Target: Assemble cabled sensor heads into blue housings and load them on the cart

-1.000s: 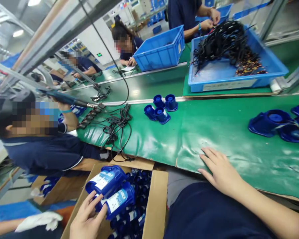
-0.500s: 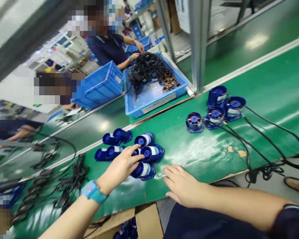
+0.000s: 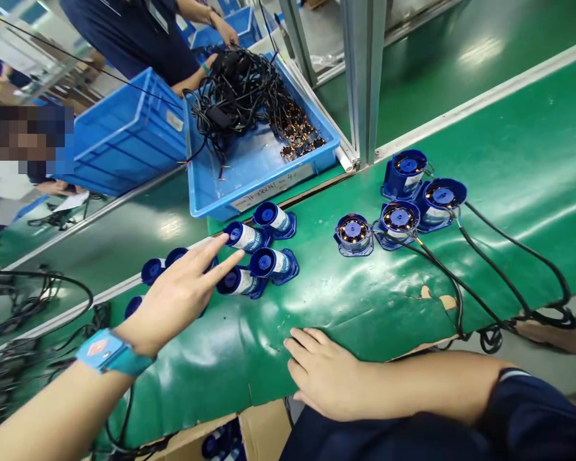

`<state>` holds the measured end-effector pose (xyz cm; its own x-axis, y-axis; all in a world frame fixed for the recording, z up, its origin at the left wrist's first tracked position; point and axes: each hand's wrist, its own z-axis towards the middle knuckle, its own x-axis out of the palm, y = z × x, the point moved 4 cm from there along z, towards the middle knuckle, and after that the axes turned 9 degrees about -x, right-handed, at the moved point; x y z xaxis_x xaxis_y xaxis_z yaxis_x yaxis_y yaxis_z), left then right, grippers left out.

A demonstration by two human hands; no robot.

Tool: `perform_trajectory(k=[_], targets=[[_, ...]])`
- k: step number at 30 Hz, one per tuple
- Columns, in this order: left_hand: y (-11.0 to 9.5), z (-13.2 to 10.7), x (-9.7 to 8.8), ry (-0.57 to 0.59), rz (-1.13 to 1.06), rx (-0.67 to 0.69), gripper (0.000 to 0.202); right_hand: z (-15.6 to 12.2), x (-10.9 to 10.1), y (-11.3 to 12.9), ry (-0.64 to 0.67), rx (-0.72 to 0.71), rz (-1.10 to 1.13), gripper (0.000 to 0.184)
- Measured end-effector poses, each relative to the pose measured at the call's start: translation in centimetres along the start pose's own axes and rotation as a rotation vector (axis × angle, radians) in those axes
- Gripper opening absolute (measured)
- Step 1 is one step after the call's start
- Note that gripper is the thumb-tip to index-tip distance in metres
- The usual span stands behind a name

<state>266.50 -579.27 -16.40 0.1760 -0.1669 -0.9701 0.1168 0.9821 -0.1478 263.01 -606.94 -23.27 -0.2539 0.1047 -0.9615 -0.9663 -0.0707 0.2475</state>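
My left hand, with a blue wristband, reaches over a cluster of blue plastic cylinder parts lying on the green belt; its fingers are stretched out and hold nothing, the fingertips near the part at the centre of the cluster. My right hand rests flat on the belt's near edge, fingers spread, empty. To the right stand several blue parts with copper coils and black cables.
A shallow blue bin of black cables and coils sits behind the parts, a deeper blue crate to its left. Another person's hands work at the bin's far end. A metal post rises at the belt's edge. A cardboard box sits below.
My left hand lifted blue parts from the cardboard box, set them on the belt, and now hovers open over them. My view has swung right. My right hand stays flat.
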Motion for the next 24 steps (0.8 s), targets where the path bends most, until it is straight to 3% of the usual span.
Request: perform_trajectory(k=[2,5,9,12,15,18,21,23,24], targets=[[-0.9,-0.9,0.0,-0.095,-0.008,-0.132,0.055,0.1,0.0,0.1,0.002,-0.014,-0.009,0.049],[-1.1,-1.8,1.7,-0.059,0.049,-0.218,0.068,0.2,-0.2,0.2,0.005,-0.018,-0.021,0.046],[1.5,-2.2,3.8,-0.007,0.153,-0.176,0.059,0.2,-0.4,0.2,0.014,-0.002,-0.033,0.041],[3.2,-3.1,3.5,-0.069,0.201,-0.117,0.052,0.2,-0.3,0.2,0.014,0.002,-0.042,0.042],[3.4,-5.6,2.3,-0.135,0.259,-0.134,0.056,0.1,-0.3,0.2,0.006,-0.004,-0.045,0.041],[2.6,-10.8,0.4,-0.269,0.231,-0.251,0.066,-0.2,-0.2,0.3,-0.012,0.010,-0.030,0.038],[1.5,-19.1,-0.7,-0.506,0.172,-0.462,0.065,-0.5,0.0,0.5,-0.044,0.037,-0.002,0.034],[0.8,-26.3,0.4,-0.680,0.153,-0.649,0.060,-0.5,0.2,0.5,-0.069,0.043,0.007,0.032],[0.4,-30.2,1.8,-0.740,0.138,-0.758,0.058,-0.5,0.2,0.5,-0.081,0.042,0.006,0.031]])
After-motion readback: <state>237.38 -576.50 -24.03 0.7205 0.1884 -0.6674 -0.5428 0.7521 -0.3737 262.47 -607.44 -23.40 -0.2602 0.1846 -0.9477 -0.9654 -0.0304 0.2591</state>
